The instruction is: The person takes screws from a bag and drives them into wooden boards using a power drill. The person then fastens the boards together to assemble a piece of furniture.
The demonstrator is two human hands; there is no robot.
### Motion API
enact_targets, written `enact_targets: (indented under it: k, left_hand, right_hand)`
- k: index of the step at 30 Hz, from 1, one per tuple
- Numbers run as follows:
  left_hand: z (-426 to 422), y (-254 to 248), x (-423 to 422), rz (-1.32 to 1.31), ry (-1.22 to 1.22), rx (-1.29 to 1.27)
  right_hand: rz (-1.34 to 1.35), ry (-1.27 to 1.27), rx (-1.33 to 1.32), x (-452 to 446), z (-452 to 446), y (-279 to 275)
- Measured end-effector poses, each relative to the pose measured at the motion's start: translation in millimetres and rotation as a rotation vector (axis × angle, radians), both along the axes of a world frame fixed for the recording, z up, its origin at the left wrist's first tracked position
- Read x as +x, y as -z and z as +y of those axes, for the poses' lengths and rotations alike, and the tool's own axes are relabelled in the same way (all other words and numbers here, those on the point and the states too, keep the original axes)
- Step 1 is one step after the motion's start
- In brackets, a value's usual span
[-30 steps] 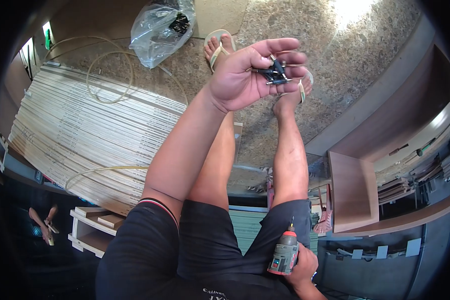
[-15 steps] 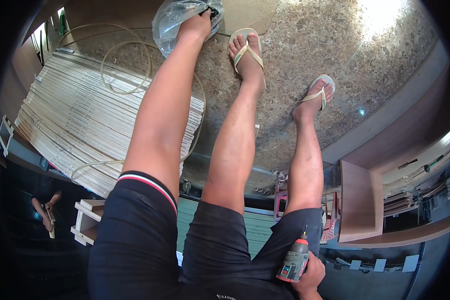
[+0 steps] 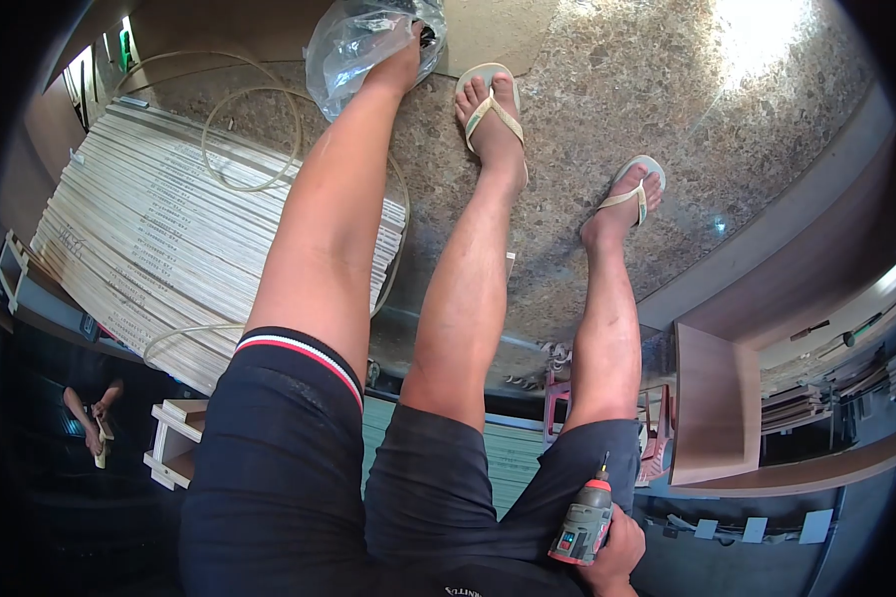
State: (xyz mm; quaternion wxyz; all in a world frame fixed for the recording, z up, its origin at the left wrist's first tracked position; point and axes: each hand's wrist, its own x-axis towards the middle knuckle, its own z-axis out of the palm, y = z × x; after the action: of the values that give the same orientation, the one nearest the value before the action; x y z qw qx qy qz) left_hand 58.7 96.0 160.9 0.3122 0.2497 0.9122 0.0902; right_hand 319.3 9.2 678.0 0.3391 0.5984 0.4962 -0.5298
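Clear plastic bag [image 3: 346, 62] sits on the speckled floor [image 3: 567, 129], between the stacked boards [image 3: 159, 239] and the left foot [image 3: 493, 124], nearer the foot. The left hand [image 3: 396, 64] reaches into it; its fingers are hidden, so their grip cannot be told. The right hand [image 3: 619, 552] has its fingers wrapped around a cordless driver [image 3: 581, 527] over the right thigh, the narrow bit [image 3: 605, 461] pointing away from the body.

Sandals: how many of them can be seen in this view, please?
2. One sandal is on the left foot; the other sandal is on the right foot. I see no more.
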Motion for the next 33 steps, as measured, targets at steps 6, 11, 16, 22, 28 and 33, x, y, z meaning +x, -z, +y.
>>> enact_targets:
  k: [6,11,16,22,28,33]
  left_hand:
    - [70.6,-43.1,-121.6,-0.121,0.320,-0.276]
    - [53.8,-88.4,-118.0,-0.421,0.013,0.084]
    - [11.1,-215.7,-67.5,-1.255,-0.434,-0.107]
    - [93.8,-433.1,13.7,-2.015,-0.219,-0.405]
    - [220.7,-759.1,61.4,-2.508,0.628,-0.074]
    - [223.4,-996.0,50.2,-2.944,0.900,0.161]
  right_hand:
    - [-0.010,0.029,-0.070,0.2,13.9,0.7]
    - [-0.019,0.039,-0.036,8.9,14.9,-6.7]
    - [-0.065,0.028,-0.048,3.6,19.4,-20.7]
    - [-0.110,-0.102,0.072,-15.6,62.8,-77.8]
    - [-0.024,0.350,0.402,20.4,74.3,-165.9]
    - [-0.003,0.798,0.898,27.1,78.0,-237.9]
